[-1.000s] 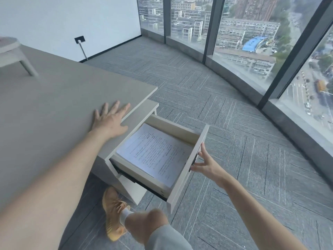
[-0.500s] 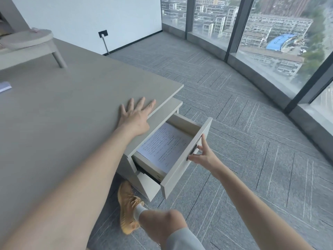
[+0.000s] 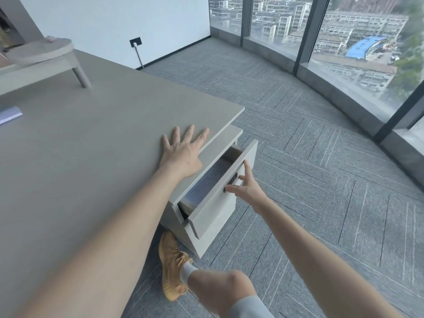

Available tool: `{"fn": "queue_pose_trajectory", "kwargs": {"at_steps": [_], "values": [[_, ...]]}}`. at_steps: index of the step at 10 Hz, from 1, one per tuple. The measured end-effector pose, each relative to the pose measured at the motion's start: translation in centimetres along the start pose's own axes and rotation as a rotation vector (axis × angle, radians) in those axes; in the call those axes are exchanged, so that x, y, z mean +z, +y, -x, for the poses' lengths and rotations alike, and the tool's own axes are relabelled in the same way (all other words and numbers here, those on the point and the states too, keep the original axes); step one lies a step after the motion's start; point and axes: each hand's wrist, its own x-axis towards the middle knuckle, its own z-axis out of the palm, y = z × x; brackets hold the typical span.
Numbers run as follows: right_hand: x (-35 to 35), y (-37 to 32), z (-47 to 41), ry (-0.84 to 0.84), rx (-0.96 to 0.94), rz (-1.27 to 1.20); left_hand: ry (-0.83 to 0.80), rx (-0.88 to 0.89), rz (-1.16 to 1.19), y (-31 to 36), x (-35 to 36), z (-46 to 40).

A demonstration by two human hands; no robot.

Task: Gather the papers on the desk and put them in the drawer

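Orange shoe (image 3: 173,265) on grey carpet (image 3: 309,157)

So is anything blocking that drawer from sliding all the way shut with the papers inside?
Nothing visible does. The papers lie flat inside the drawer, below its rim. The right hand is on the outside of the drawer front, fingers spread, and the left hand rests flat on the desk above, clear of the gap.

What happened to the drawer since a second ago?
The drawer has slid most of the way shut, pushed at its front by the right hand. Only a strip of the papers inside shows now. The left hand stayed flat on the desk, and the papers stayed in the drawer.
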Motion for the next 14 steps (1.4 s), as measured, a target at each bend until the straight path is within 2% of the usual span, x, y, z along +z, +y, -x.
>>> {"fn": "queue_pose_trajectory", "kwargs": {"at_steps": [7,10,12,13,14], "values": [[4.4,-1.6,-5.1,0.078,0.045,0.091,0.043,0.013,-0.009,0.1,0.4,0.0],[4.9,-2.3,-5.5,0.021,0.068,0.123,0.039,0.016,-0.003,0.2,0.3,0.0],[4.9,-2.4,-5.4,0.024,0.09,0.088,0.034,0.02,0.006,0.1,0.2,0.1],[4.6,-2.9,-4.7,0.053,0.052,0.148,0.019,0.029,0.013,-0.1,0.2,0.0],[3.7,-4.4,-3.1,0.145,0.028,0.243,0.028,-0.002,0.18,-0.4,0.1,-0.3]]}}
